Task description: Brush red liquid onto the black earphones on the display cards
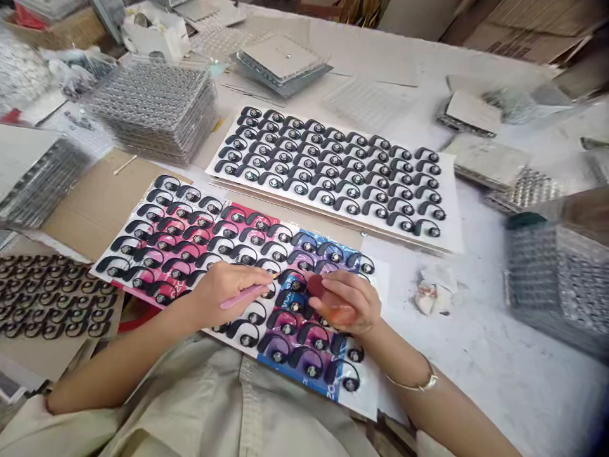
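My left hand is closed in a pinch on a thin pink stick, its tip over the colourful sheet covered with several black ear-hook pieces. My right hand is curled around a small orange-red object that I cannot make out clearly; it rests on the same sheet, right beside the left hand. One black ear-hook piece lies between the two hands.
A white board with rows of black ear-hooks lies behind. Stacks of clear plastic trays stand at back left, more trays at right. A crumpled tissue lies on the table. Another sheet of dark ear-hooks is at left.
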Available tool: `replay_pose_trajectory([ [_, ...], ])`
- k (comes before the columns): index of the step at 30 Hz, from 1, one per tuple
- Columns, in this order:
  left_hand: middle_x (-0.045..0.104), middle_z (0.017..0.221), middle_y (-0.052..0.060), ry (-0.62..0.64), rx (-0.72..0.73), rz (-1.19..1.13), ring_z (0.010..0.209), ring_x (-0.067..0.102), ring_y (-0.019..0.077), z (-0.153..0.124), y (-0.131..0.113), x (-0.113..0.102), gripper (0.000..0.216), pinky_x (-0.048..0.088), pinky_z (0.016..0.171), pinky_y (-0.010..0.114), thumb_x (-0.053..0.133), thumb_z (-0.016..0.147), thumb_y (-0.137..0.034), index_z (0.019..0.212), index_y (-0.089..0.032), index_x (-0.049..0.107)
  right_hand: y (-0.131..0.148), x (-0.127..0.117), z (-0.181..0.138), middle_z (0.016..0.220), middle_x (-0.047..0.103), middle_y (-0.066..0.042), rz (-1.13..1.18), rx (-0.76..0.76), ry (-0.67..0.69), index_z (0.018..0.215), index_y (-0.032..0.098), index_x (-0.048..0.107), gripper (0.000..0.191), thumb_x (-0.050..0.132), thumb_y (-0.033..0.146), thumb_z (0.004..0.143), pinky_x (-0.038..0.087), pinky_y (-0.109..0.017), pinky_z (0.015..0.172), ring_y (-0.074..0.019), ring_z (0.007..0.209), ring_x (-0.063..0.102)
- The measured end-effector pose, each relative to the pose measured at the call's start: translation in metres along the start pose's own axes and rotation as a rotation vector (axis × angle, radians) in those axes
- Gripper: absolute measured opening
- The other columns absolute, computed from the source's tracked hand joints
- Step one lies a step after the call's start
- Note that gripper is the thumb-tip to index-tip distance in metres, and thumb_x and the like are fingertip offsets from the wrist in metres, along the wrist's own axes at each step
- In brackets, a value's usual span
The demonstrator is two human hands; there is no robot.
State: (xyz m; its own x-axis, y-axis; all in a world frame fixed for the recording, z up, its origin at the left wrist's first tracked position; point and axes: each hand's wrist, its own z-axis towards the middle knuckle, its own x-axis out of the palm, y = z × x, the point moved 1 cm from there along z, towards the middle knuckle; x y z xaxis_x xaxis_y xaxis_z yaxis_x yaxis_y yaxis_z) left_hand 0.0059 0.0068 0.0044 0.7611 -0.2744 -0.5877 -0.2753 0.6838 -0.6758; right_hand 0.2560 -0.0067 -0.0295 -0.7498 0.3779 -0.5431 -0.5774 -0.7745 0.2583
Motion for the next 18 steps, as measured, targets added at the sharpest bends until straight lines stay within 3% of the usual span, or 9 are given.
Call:
replay_pose_trajectory([
  [2, 0.075, 0.096, 0.006, -0.012, -0.008, 0.010, 0.087, 0.072, 0.0143, -0.004, 0.000, 0.005, 0.016, 0.059, 0.079, 0.019, 0.060, 0.086, -0.009, 0.100, -0.013, 0.068, 0.001, 0.000, -0.003, 0.076, 0.066, -0.006, -0.004, -0.021, 0.027, 0.099, 0.017, 0.057, 0.029, 0.069, 0.033, 0.078, 0.055, -0.025, 0.052, -0.0146, 0.066, 0.064],
  [5, 0.075, 0.095, 0.004, -0.037, -0.045, 0.007, 0.087, 0.072, 0.0147, -0.009, 0.001, 0.011, 0.017, 0.059, 0.080, 0.021, 0.060, 0.086, -0.010, 0.101, -0.015, 0.068, -0.002, 0.001, -0.006, 0.076, 0.066, -0.004, 0.104, 0.114, -0.024, 0.097, 0.020, 0.060, 0.028, 0.072, 0.032, 0.075, 0.053, -0.027, 0.050, -0.0151, 0.064, 0.063],
  [9, 0.075, 0.093, 0.002, -0.090, -0.132, -0.030, 0.086, 0.072, 0.0145, -0.016, 0.001, 0.016, 0.016, 0.059, 0.080, 0.020, 0.063, 0.084, -0.009, 0.097, -0.017, 0.069, -0.022, -0.002, 0.001, 0.067, 0.061, -0.001, 0.405, 0.629, -0.314, 0.078, 0.020, 0.063, 0.016, 0.066, 0.036, 0.078, 0.049, -0.027, 0.047, -0.0128, 0.056, 0.058],
  [11, 0.075, 0.095, 0.003, -0.123, -0.159, -0.044, 0.086, 0.072, 0.0142, -0.018, 0.000, 0.018, 0.016, 0.059, 0.080, 0.019, 0.064, 0.084, -0.009, 0.097, -0.017, 0.069, -0.036, -0.007, 0.011, 0.062, 0.057, 0.001, 0.549, 0.891, -0.447, 0.067, 0.019, 0.057, 0.027, 0.064, 0.043, 0.079, 0.043, -0.025, 0.040, -0.0118, 0.050, 0.056],
  [13, 0.075, 0.097, 0.003, -0.136, -0.145, -0.048, 0.087, 0.072, 0.0142, -0.019, -0.003, 0.021, 0.016, 0.059, 0.080, 0.019, 0.063, 0.084, -0.009, 0.098, -0.016, 0.068, -0.047, -0.014, 0.023, 0.056, 0.053, 0.003, 0.682, 1.046, -0.504, 0.065, 0.020, 0.051, 0.035, 0.064, 0.051, 0.076, 0.036, -0.024, 0.032, -0.0134, 0.044, 0.057],
  [15, 0.074, 0.098, 0.005, -0.118, -0.089, -0.032, 0.090, 0.072, 0.0146, -0.018, -0.007, 0.025, 0.016, 0.059, 0.082, 0.020, 0.062, 0.086, -0.011, 0.101, -0.016, 0.066, -0.050, -0.022, 0.031, 0.058, 0.056, 0.003, 0.725, 1.094, -0.513, 0.070, 0.021, 0.052, 0.037, 0.067, 0.055, 0.072, 0.037, -0.024, 0.031, -0.0148, 0.045, 0.059],
  [18, 0.074, 0.098, 0.005, -0.076, 0.027, 0.040, 0.090, 0.072, 0.0143, -0.016, -0.014, 0.033, 0.018, 0.059, 0.080, 0.020, 0.059, 0.088, -0.011, 0.105, -0.015, 0.063, -0.039, -0.030, 0.033, 0.064, 0.060, 0.001, 0.712, 1.095, -0.392, 0.078, 0.021, 0.057, 0.037, 0.069, 0.055, 0.071, 0.042, -0.026, 0.033, -0.0172, 0.051, 0.064],
])
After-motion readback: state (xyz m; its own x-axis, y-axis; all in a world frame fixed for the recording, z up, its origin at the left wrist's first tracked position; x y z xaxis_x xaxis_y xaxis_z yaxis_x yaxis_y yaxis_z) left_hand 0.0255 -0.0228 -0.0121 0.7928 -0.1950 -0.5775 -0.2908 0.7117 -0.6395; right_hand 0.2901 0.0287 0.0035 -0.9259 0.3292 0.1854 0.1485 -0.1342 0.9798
